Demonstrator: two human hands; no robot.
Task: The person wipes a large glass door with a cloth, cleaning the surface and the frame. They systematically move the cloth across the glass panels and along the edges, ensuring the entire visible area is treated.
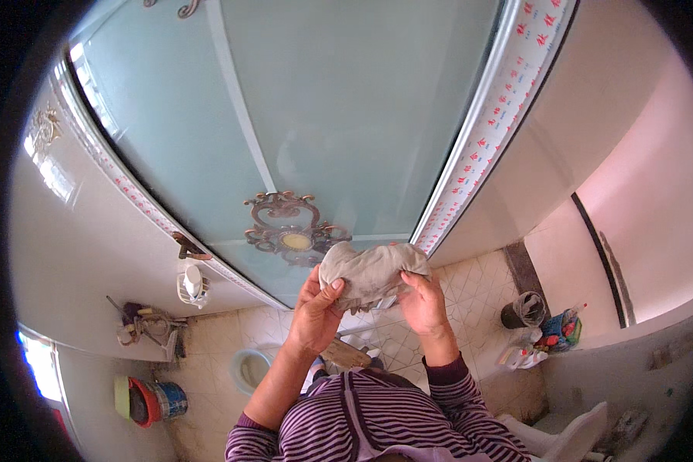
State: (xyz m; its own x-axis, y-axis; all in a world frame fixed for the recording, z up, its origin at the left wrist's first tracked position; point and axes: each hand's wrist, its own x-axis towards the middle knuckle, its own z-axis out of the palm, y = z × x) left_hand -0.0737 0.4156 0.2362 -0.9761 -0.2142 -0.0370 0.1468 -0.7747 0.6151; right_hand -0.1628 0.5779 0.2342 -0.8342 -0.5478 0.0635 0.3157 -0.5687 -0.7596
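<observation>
Hands [314, 317] [425, 308] gripped a crumpled, beige-grey fabric cloth [373, 271] — left and right at opposite ends — before a pale blue-green glass panel [362, 115].

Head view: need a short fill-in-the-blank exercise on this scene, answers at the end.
1. The left grip and the ____ grip both hold the grey cloth.
2. The person's top has a pattern of dark and pale ____.
3. In the picture, the pale blue basin is to the ____ of the dark bin.
4. The floor is covered with pale ____.

Missing words: right; stripes; left; tiles
</observation>
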